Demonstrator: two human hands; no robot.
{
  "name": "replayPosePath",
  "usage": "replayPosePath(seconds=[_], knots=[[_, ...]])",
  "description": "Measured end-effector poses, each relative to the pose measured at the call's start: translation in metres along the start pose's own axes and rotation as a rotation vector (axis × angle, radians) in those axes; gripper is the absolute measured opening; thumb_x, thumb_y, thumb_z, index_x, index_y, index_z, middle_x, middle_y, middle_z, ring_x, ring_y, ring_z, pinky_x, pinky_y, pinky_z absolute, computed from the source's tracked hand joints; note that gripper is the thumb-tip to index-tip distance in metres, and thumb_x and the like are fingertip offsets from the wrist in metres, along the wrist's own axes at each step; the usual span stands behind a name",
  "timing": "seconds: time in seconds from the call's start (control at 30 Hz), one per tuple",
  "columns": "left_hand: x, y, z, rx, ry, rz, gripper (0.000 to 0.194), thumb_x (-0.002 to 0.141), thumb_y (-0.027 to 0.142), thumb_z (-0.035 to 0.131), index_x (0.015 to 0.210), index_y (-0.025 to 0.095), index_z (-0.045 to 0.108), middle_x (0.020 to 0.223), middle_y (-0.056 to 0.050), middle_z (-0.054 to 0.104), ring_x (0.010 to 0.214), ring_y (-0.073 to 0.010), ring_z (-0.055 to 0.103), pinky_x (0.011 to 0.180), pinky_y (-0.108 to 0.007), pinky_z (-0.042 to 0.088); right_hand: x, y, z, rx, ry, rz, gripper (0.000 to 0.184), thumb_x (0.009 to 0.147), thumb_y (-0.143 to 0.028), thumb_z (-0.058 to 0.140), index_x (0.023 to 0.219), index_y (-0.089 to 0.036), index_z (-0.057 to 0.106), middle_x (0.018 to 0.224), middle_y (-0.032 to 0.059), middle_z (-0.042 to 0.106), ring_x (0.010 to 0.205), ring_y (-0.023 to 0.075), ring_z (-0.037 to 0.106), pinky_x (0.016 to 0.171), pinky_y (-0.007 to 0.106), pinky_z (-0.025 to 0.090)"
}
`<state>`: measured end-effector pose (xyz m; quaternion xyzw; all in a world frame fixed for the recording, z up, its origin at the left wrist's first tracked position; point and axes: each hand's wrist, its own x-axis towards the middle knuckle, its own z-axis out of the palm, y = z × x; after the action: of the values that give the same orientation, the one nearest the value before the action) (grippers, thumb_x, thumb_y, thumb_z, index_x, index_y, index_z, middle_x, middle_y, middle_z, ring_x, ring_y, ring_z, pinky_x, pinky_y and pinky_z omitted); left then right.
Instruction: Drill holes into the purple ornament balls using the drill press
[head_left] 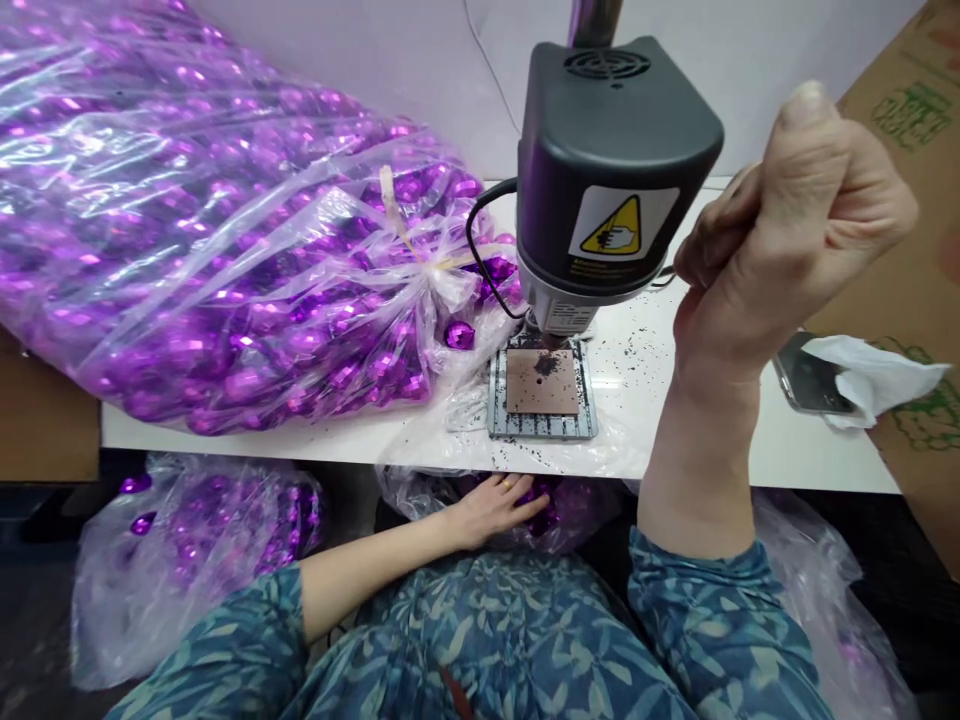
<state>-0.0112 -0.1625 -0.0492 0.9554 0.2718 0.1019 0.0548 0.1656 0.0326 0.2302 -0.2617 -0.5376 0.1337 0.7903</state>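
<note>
My right hand (795, 200) is raised beside a black bench drill press (615, 150). Its fingers are curled closed at the machine's right side, and whatever they grip is hidden behind them. Under the drill head, a brown square board (536, 395) with a small dark hole lies on a grey slotted base plate (544, 428). Dark shavings are scattered on both. Down at my lap, my left hand (491, 512) rests with fingers stretched apart over shiny purple faceted balls (547, 510) in a clear plastic bag (589, 515). Its fingertips touch the balls, just below the table edge.
A big tied clear bag (225, 240) of purple balls fills the table's left. One loose purple ball (459, 335) lies by its knot. Another bag (202, 540) hangs lower left. A phone (810, 375), a white tissue (874, 380) and a cardboard box (915, 300) are at the right.
</note>
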Motion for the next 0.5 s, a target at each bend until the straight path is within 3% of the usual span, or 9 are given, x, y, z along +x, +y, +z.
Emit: replayPosePath(seconds=[0.07,0.13,0.2,0.23,0.3,0.37,0.43,0.5], knots=[[-0.002,-0.010,0.002,-0.043,0.165,0.038,0.048,0.101,0.035,0.064,0.147,0.021,0.056,0.131,-0.015,0.073,0.110,-0.0245,0.072,0.092,-0.035,0.060,0.000,0.001,-0.001,0.043,0.004,-0.015,0.051,0.081,-0.056,0.068,0.054,-0.019,0.046,0.044,-0.0073,0.034,0.036,0.0042,0.034,0.040,0.026,0.020],[0.004,-0.032,-0.010,-0.076,0.475,0.029,0.039,0.103,0.031,0.060,0.142,0.024,0.059,0.119,-0.011,0.076,0.097,-0.0199,0.073,0.082,-0.032,0.061,-0.001,0.001,-0.002,0.063,-0.009,-0.012,0.049,0.086,-0.049,0.067,0.054,-0.017,0.048,0.044,-0.0075,0.036,0.036,0.0021,0.036,0.040,0.023,0.021],[0.017,-0.068,-0.034,-0.064,0.709,-0.126,0.036,0.103,0.017,0.053,0.137,0.025,0.061,0.116,-0.011,0.076,0.100,-0.0210,0.073,0.082,-0.034,0.062,-0.001,0.001,-0.003,0.059,-0.022,-0.009,0.049,0.090,-0.043,0.063,0.053,-0.015,0.049,0.044,-0.0076,0.037,0.037,-0.0005,0.037,0.041,0.020,0.023],[0.025,-0.089,-0.049,-0.048,0.737,-0.285,0.035,0.103,0.013,0.050,0.133,0.025,0.063,0.115,-0.010,0.075,0.104,-0.0221,0.073,0.087,-0.037,0.062,-0.001,0.001,-0.003,0.053,-0.026,-0.008,0.049,0.091,-0.042,0.062,0.052,-0.015,0.049,0.044,-0.0077,0.038,0.038,-0.0014,0.038,0.042,0.020,0.023],[0.041,-0.134,-0.077,0.004,0.670,-0.606,0.031,0.102,0.012,0.048,0.125,0.021,0.066,0.115,-0.013,0.071,0.107,-0.0267,0.070,0.092,-0.044,0.060,-0.002,0.001,-0.004,0.049,-0.016,-0.012,0.050,0.090,-0.042,0.062,0.052,-0.014,0.049,0.044,-0.0079,0.039,0.037,-0.0018,0.038,0.041,0.019,0.023],[0.055,-0.171,-0.097,0.051,0.480,-0.863,0.032,0.096,0.012,0.058,0.127,0.017,0.066,0.120,-0.018,0.068,0.116,-0.0354,0.065,0.099,-0.052,0.056,-0.003,0.001,-0.004,0.049,-0.007,-0.008,0.050,0.090,-0.045,0.063,0.052,-0.014,0.049,0.043,-0.0082,0.039,0.037,-0.0018,0.037,0.041,0.019,0.023],[0.063,-0.192,-0.106,0.069,0.323,-0.962,0.042,0.089,0.009,0.065,0.130,0.015,0.064,0.120,-0.020,0.066,0.120,-0.0399,0.061,0.102,-0.055,0.052,-0.004,0.000,-0.004,0.046,-0.009,0.005,0.050,0.091,-0.043,0.062,0.054,-0.014,0.048,0.044,-0.0085,0.039,0.037,-0.0024,0.038,0.042,0.018,0.023],[0.064,-0.198,-0.107,0.044,0.302,-0.947,0.049,0.085,0.007,0.068,0.132,0.017,0.064,0.119,-0.018,0.064,0.117,-0.0386,0.061,0.101,-0.054,0.052,-0.005,-0.002,-0.005,0.051,-0.015,0.015,0.048,0.093,-0.038,0.061,0.054,-0.014,0.047,0.044,-0.0085,0.038,0.037,-0.0020,0.037,0.042,0.018,0.023]])
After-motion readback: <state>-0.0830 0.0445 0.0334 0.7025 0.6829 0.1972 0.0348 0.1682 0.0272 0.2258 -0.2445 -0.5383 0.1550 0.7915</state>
